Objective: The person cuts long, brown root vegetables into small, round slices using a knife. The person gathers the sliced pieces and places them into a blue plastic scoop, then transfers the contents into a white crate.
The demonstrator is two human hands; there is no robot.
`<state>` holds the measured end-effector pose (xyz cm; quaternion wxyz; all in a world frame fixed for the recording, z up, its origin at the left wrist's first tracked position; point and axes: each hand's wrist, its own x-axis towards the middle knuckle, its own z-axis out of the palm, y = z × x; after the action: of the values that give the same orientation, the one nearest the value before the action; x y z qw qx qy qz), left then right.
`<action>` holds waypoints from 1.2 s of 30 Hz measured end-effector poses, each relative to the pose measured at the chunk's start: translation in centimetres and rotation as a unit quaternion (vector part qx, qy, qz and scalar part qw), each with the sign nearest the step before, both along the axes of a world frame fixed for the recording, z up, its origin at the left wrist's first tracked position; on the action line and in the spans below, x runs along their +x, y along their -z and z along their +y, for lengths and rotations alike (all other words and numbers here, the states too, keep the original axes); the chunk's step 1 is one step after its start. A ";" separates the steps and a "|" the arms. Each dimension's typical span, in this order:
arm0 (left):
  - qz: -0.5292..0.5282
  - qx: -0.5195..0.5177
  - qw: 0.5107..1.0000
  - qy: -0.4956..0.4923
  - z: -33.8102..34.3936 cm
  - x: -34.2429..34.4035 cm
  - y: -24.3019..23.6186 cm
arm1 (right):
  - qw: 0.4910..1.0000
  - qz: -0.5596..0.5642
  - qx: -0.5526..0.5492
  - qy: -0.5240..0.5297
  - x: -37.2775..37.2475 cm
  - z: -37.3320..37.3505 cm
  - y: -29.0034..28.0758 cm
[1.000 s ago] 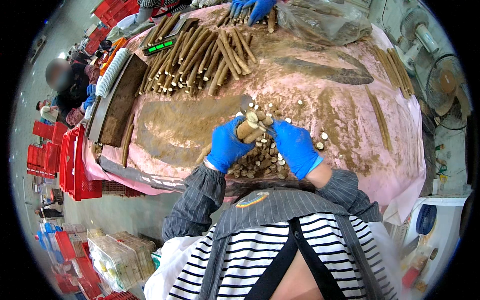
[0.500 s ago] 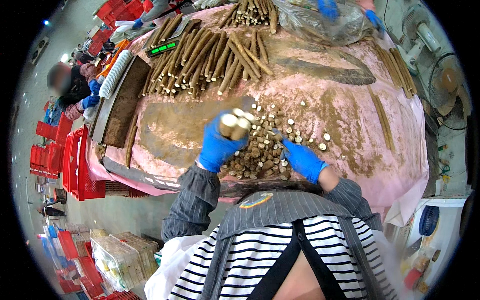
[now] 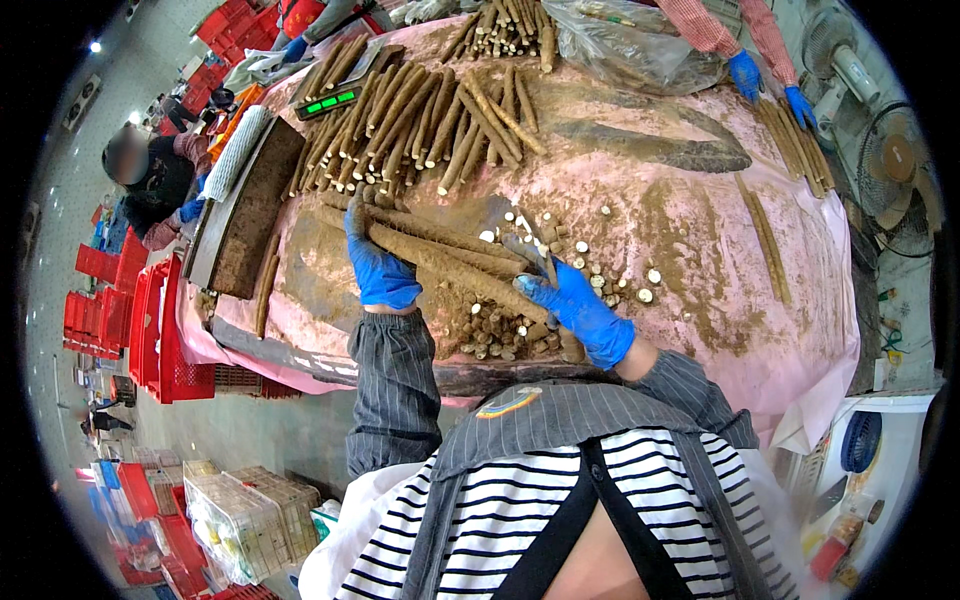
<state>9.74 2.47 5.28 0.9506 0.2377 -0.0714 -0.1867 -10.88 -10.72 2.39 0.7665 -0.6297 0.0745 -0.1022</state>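
Observation:
A bundle of long brown roots (image 3: 445, 255) lies diagonally between my blue-gloved hands, over the middle of the table. My left hand (image 3: 382, 268) grips it near the upper-left end. At the lower-right end my right hand (image 3: 585, 320) is closed round the roots, with something thin by its fingers that I cannot make out clearly. Small cut root ends (image 3: 492, 335), some showing white faces, are heaped below and right of the bundle on the soiled pink sheet (image 3: 690, 260). A large pile of roots (image 3: 400, 120) lies just beyond my left hand.
A scale (image 3: 325, 102), dark board (image 3: 240, 230) and more roots (image 3: 775, 150) lie around the table. A plastic bag (image 3: 630, 55) is at the back. Co-workers' gloved hands (image 3: 745, 75) reach in top right; another person (image 3: 150, 170) works left. Red crates (image 3: 155, 330) and fans (image 3: 885, 165) flank the table.
My left hand moved up and left; the bundle, earlier seen end-on, now lies lengthwise. My right hand came back onto it. The co-worker's hands at top right moved down toward the roots there.

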 end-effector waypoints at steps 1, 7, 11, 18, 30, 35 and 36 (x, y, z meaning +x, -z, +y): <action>0.014 -0.004 1.000 -0.010 -0.1 -0.3 0.0 | 1.000 -0.005 0.006 0.003 0.1 0.2 0.0; -0.009 0.061 0.997 -0.045 0.6 0.7 2.4 | 0.996 0.079 0.047 0.008 -0.4 1.5 -3.2; 0.004 0.069 0.995 -0.073 -1.1 -1.8 1.6 | 0.992 0.045 0.055 0.101 0.9 0.9 -0.2; 0.094 0.084 0.985 0.120 -2.6 -8.2 3.9 | 0.993 0.055 0.030 0.098 -0.8 0.7 -1.7; -0.046 0.181 0.973 0.133 0.2 -3.9 5.0 | 0.965 0.078 -0.227 0.106 -4.8 1.4 0.9; -0.036 0.234 0.970 0.049 -1.0 -6.4 3.3 | 0.923 0.004 -0.370 0.103 -3.4 2.0 1.0; -0.007 0.218 0.974 0.055 -1.1 -6.9 2.7 | 0.923 0.000 -0.372 0.104 -3.2 2.2 1.5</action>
<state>2.88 1.37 2.56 0.8635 0.4362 -0.0483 -0.2483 -14.05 -8.52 0.86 0.4623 -0.8581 0.0965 -0.2016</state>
